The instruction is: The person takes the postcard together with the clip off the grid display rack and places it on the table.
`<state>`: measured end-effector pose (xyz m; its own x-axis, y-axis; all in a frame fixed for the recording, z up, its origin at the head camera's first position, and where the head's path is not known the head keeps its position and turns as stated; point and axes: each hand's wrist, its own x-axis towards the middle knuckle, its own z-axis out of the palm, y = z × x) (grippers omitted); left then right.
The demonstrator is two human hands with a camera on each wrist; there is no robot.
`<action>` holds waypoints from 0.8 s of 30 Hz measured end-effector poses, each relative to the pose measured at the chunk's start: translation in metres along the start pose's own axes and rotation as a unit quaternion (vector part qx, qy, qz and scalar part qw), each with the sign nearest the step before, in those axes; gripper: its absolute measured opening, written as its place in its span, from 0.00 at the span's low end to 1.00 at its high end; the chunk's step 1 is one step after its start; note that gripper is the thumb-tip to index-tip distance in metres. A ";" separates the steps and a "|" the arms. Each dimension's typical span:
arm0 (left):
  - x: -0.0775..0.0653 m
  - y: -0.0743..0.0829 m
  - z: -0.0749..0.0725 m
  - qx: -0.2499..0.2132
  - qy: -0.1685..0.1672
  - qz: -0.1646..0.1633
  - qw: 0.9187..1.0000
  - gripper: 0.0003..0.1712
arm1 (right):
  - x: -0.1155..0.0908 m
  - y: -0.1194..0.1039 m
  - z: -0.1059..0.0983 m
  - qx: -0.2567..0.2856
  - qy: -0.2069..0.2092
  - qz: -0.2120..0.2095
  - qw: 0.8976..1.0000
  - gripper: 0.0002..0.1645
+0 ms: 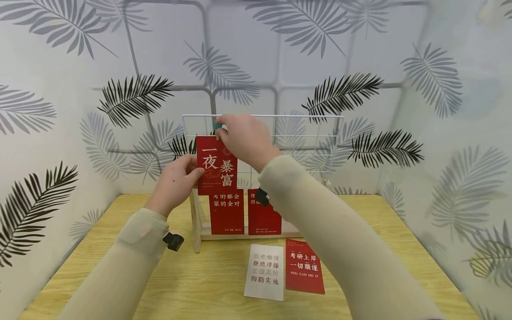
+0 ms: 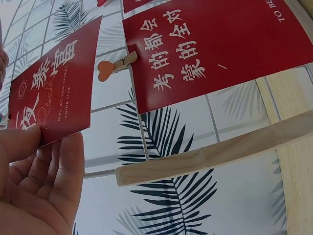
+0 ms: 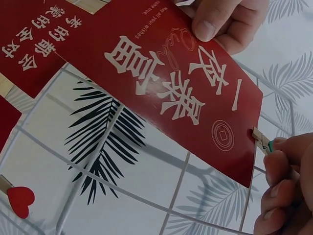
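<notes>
A red card with white characters [image 1: 216,166] stands upright against the upper left of a white wire grid rack [image 1: 296,116]. My left hand [image 1: 178,180] pinches its left edge, thumb on the front and fingers behind. At the card's top edge, my right hand [image 1: 250,138] pinches a small wooden clothespin [image 3: 261,140] with a green piece on its end. In the right wrist view the clothespin's tip meets the card's edge; whether it grips the card I cannot tell. Just below hangs another red card [image 1: 226,215], its top covered; a wooden clothespin with an orange heart [image 2: 106,70] sits at its edge.
A further red card [image 1: 265,218] hangs beside it, partly behind my right sleeve. On the wooden table [image 1: 200,280] lie a white card [image 1: 264,284] and a red card [image 1: 305,282]. A red heart clip [image 3: 20,200] is on the grid. Leaf-patterned walls surround the table.
</notes>
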<state>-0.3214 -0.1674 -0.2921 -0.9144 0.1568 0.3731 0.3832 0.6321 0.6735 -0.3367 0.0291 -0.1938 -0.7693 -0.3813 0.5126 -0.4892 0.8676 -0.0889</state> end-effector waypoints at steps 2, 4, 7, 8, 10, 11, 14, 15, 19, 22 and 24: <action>0.000 -0.001 0.000 0.004 0.004 0.003 1.000 0.11 | -0.001 0.000 0.002 -0.001 0.013 -0.001 1.000 0.17; -0.001 -0.001 0.000 0.007 0.007 0.005 1.000 0.11 | -0.002 0.001 0.004 -0.003 0.025 -0.003 1.000 0.16; -0.002 -0.002 0.000 0.007 0.010 0.007 1.000 0.10 | -0.003 0.000 0.006 -0.006 0.040 -0.002 0.999 0.14; -0.002 -0.001 0.000 0.006 0.010 0.007 1.000 0.10 | -0.003 0.000 0.006 -0.008 0.044 -0.002 0.999 0.14; -0.003 -0.001 -0.001 0.009 0.012 0.008 1.000 0.10 | -0.004 -0.001 0.006 -0.011 0.050 0.000 0.999 0.13; -0.003 -0.001 -0.001 0.009 0.012 0.008 1.000 0.10 | -0.004 -0.001 0.006 -0.011 0.052 0.001 0.999 0.13; -0.003 -0.001 -0.002 0.015 0.014 0.008 1.000 0.10 | -0.005 -0.002 0.005 -0.012 0.058 0.001 0.998 0.11; -0.003 -0.001 -0.002 0.017 0.014 0.008 1.000 0.09 | -0.005 -0.002 0.005 -0.012 0.059 0.000 0.998 0.11; -0.003 -0.002 -0.004 0.021 0.012 0.006 1.000 0.08 | -0.005 -0.002 0.004 -0.011 0.059 -0.003 0.998 0.09; -0.003 -0.003 -0.004 0.022 0.010 0.006 1.000 0.08 | -0.006 -0.003 0.003 -0.011 0.050 -0.005 0.999 0.08; -0.004 -0.002 -0.005 0.022 0.009 0.007 1.000 0.08 | -0.006 -0.004 0.001 -0.011 0.042 -0.004 0.999 0.09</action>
<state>-0.3179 -0.1733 -0.2921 -0.9066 0.1528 0.3934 0.3893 0.6625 0.6400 -0.3305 0.0273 -0.1976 -0.7274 -0.3607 0.5838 -0.4857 0.8716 -0.0666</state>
